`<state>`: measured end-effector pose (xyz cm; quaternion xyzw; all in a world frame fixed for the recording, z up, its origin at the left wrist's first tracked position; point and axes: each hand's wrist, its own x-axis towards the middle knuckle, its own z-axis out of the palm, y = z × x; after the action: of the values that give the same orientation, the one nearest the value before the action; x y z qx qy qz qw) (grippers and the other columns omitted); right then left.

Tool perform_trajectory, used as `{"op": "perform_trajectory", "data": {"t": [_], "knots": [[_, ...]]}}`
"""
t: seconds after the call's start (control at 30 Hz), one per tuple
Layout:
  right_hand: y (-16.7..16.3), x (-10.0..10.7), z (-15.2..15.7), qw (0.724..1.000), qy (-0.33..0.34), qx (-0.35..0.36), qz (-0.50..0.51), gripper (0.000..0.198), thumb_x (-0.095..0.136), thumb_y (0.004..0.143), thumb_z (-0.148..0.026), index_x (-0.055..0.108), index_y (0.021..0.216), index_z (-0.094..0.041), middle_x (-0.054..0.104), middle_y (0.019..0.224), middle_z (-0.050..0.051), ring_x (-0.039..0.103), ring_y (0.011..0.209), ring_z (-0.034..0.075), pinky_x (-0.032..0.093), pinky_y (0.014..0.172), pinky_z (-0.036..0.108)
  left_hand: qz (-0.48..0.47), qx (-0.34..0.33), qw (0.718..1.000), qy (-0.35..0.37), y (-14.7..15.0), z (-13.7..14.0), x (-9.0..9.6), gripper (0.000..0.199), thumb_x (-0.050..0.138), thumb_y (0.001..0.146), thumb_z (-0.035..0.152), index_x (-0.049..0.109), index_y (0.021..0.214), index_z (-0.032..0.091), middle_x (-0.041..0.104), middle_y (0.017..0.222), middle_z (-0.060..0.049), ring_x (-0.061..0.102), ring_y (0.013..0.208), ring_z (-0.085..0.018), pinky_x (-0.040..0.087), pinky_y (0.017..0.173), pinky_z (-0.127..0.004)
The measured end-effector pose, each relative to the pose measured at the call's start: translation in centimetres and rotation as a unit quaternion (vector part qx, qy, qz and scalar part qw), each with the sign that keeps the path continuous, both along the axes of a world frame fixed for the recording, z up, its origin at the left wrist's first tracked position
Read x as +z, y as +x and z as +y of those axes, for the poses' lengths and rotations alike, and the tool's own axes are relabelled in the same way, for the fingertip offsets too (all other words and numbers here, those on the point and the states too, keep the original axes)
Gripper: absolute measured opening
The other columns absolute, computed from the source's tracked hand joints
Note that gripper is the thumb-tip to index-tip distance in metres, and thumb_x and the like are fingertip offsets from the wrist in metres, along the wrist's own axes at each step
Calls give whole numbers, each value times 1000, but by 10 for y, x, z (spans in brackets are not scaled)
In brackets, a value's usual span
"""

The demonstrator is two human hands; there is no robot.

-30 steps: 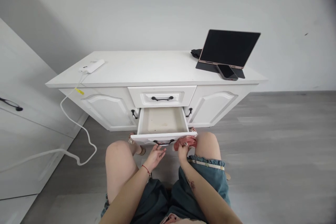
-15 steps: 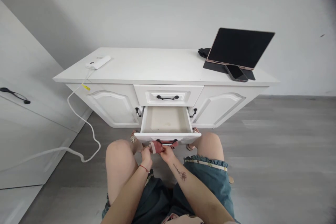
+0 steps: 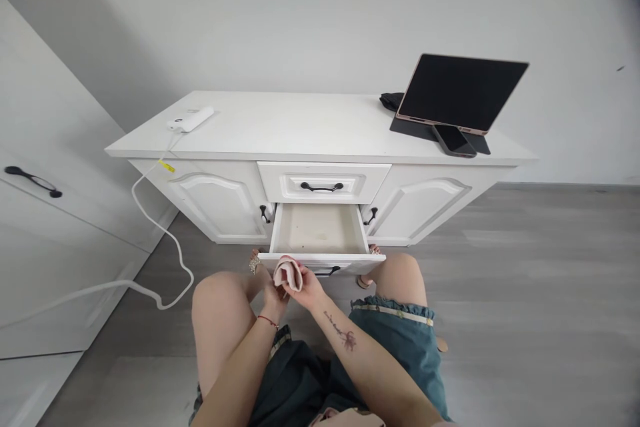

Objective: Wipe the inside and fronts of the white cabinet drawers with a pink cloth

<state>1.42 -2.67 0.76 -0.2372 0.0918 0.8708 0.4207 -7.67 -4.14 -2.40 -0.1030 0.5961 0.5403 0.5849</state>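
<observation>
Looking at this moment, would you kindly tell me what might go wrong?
The rolled pink cloth might loosen if the right hand eases its hold. The pulled-out drawer might get bumped, being close to the knees. The white cord, hanging off the cabinet, might snag and drag the white device.

Rolled pinkish-red cloth (image 3: pixel 288 273), pale folds visible, before open drawer (image 3: pixel 345 256)

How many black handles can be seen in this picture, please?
5: the side unit handle at far left; on the sideboard, the left door handle, right door handle, upper drawer handle and lower drawer handle, partly hidden by the right hand. Others may be outside view.
</observation>
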Motion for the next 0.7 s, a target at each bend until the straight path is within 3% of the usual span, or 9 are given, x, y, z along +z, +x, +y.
{"op": "perform_trajectory", "data": {"t": [0.1,0.23,0.37,0.53,0.7], "knots": [[35,15,-3,998,-56,-17,-16,18,44,76,-3,56,76,-16,65,64,0,62,60,12,52,58,23,-57,-67,996,9,23,4,4,15,50,81,13,62,75,18,60,65,-4,61,62,-19,52,66,-31],[80,31,-7,997,-21,-61,-31,13,50,83,-7,58,78,-16,66,67,-1,62,59,10,50,54,19,-110,-135,984,43,51,11,11,19,50,77,4,64,76,17,65,70,-5,64,69,-19,53,79,-34],[121,41,-11,994,-30,-104,-31,14,50,86,-8,61,83,-15,70,75,2,66,69,12,55,61,21,-112,-154,981,44,59,13,13,25,50,71,-4,60,71,19,62,64,-3,61,63,-17,53,76,-32],[164,44,-15,989,-50,-126,-62,13,51,90,-13,64,88,-13,71,79,4,68,76,13,56,64,21,-100,-169,979,51,58,10,12,21,54,80,0,58,72,18,65,69,-2,60,60,-12,51,66,-25],[206,46,-19,983,-55,-147,-91,14,52,90,-17,65,92,-13,69,86,6,68,80,14,57,64,22,-88,-169,979,66,60,9,8,18,65,83,6,57,73,19,67,74,-2,62,64,-10,52,69,-23]]}}
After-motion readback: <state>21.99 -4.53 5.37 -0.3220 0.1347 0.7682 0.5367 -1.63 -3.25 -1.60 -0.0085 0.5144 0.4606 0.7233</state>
